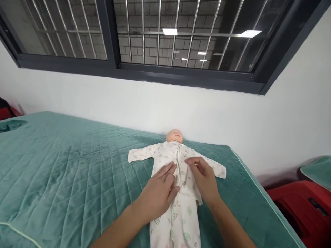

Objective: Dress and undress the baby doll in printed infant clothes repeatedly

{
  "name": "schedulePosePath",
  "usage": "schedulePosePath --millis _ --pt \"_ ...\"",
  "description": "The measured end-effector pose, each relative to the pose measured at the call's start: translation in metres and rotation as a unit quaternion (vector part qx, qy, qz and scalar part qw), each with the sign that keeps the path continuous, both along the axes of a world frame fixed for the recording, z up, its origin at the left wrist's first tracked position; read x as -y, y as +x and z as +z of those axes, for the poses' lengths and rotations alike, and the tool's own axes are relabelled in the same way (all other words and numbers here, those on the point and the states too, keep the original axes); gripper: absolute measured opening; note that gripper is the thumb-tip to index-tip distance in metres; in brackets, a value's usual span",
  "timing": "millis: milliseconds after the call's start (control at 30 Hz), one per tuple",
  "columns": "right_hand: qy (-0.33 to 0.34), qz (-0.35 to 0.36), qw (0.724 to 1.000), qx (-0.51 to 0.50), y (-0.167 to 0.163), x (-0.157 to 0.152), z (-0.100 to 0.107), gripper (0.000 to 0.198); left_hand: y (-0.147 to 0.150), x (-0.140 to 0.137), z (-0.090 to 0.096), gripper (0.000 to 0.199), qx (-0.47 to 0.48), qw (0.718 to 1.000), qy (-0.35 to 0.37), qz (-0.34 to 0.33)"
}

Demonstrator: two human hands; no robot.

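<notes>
A baby doll [174,136] lies on its back on a green quilted cover, its head by the wall and its arms spread. It wears a white printed baby shirt [160,155] and matching baby trousers [188,220]. The shirt's front has a narrow gap near the neck. My left hand [160,187] rests on the shirt front, fingers stretched out and the thumb apart. On the other side of the chest, my right hand [203,177] has curled fingers pinched at the shirt's front; the thumb tip is partly hidden.
The green quilted cover [77,172] spreads across the bed-like surface up to the white wall [129,100]. Above is a dark-framed window [181,74] with metal bars. A red plastic object [297,203] stands beyond the right edge, and another red item [5,113] shows far left.
</notes>
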State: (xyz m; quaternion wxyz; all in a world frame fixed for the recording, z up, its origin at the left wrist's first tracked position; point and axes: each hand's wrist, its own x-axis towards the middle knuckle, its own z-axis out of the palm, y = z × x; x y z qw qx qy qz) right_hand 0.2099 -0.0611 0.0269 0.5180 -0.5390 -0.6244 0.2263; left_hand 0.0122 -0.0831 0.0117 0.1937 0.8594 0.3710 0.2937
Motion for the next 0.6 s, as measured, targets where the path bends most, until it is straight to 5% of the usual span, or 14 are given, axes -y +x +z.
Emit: schedulePosePath --millis 233,333,467,600 --pt "-0.111 -0.074 0.978 0.159 -0.006 -0.098 0.006 0.027 0.016 -0.069 -0.005 0.032 0.125 0.972 -0.068 0.187" --pt "-0.124 -0.062 0.978 0.154 -0.009 -0.110 -0.002 0.031 0.030 -0.095 0.005 0.033 0.122 0.970 -0.093 0.191" --pt "-0.136 -0.063 0.982 0.111 -0.005 -0.110 -0.011 0.031 0.036 -0.119 0.023 0.037 0.152 0.975 -0.128 0.103" --pt "-0.149 -0.074 0.982 0.086 -0.001 -0.112 -0.013 0.022 0.037 -0.144 0.032 0.031 0.187 0.951 -0.165 0.183"
